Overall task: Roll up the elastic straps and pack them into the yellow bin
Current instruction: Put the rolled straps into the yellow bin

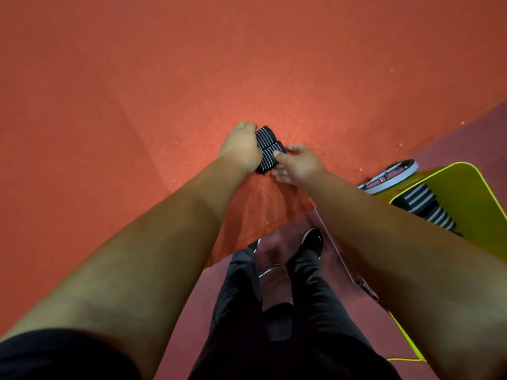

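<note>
Two rolled black elastic straps with white stripes (267,150) lie side by side near the front corner of the orange-covered table (164,78). My left hand (241,146) curls round their left side. My right hand (297,163) pinches the nearer roll from the right, thumb on top. The yellow bin (466,193) stands low at the right, and two more rolled striped straps (428,205) lie inside it, partly hidden by my right forearm.
The orange cloth hangs over the table corner (263,209) in front of my legs. A round metal-rimmed object (389,176) sits just behind the bin. A metal bar (340,256) runs down beside the bin. The floor below is dark red.
</note>
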Action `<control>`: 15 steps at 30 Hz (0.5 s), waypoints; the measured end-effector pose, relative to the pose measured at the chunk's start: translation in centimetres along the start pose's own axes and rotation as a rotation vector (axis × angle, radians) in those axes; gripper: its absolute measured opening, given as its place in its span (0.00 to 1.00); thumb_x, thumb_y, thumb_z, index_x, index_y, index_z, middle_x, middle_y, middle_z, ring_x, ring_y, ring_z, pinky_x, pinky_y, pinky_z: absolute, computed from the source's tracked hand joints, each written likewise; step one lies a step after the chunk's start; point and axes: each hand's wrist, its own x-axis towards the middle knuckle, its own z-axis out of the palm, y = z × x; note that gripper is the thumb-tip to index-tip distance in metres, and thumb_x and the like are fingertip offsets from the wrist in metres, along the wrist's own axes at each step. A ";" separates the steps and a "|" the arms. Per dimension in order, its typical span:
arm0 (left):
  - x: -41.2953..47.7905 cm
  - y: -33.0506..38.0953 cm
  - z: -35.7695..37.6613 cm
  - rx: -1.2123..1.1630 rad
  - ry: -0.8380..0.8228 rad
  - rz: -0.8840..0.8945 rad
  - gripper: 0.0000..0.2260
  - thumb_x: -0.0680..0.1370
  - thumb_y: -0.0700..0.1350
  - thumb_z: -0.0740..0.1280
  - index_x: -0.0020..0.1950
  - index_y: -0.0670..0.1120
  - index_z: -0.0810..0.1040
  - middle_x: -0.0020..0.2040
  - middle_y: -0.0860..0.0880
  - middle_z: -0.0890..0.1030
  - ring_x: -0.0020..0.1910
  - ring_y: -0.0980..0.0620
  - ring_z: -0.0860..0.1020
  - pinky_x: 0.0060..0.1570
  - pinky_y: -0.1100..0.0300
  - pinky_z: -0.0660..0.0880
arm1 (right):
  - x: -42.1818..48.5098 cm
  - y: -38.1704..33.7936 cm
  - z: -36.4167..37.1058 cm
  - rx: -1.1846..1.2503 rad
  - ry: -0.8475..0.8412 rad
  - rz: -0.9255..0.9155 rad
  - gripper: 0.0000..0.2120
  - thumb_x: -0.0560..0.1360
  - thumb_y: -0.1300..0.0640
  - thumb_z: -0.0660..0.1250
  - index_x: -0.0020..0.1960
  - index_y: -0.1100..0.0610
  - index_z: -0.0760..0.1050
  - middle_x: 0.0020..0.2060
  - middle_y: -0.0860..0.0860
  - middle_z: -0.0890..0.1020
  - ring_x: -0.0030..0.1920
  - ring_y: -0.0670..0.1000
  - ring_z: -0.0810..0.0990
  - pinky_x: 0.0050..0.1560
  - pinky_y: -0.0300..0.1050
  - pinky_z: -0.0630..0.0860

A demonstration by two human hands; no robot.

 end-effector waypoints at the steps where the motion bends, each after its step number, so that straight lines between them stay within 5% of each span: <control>1: 0.3 0.0 0.0 0.006 -0.009 -0.001 0.27 0.80 0.38 0.67 0.80 0.42 0.69 0.73 0.41 0.74 0.74 0.39 0.72 0.74 0.47 0.71 | 0.2 -0.1 0.2 0.006 -0.012 0.003 0.27 0.84 0.59 0.72 0.78 0.58 0.63 0.45 0.60 0.84 0.38 0.55 0.85 0.48 0.55 0.86; 7: 1.3 -0.6 0.5 0.007 -0.088 -0.043 0.28 0.79 0.48 0.70 0.78 0.46 0.70 0.68 0.43 0.81 0.69 0.40 0.75 0.68 0.49 0.75 | 1.2 0.0 0.4 0.012 -0.049 -0.006 0.23 0.82 0.63 0.74 0.73 0.58 0.69 0.61 0.66 0.84 0.41 0.56 0.88 0.45 0.50 0.89; 15: -1.1 -1.5 0.5 -0.231 -0.299 -0.065 0.21 0.73 0.40 0.80 0.63 0.51 0.79 0.54 0.49 0.86 0.55 0.47 0.85 0.61 0.51 0.82 | -1.0 1.1 -2.1 -0.077 -0.288 0.028 0.38 0.78 0.72 0.70 0.81 0.46 0.68 0.65 0.56 0.82 0.61 0.60 0.87 0.65 0.57 0.84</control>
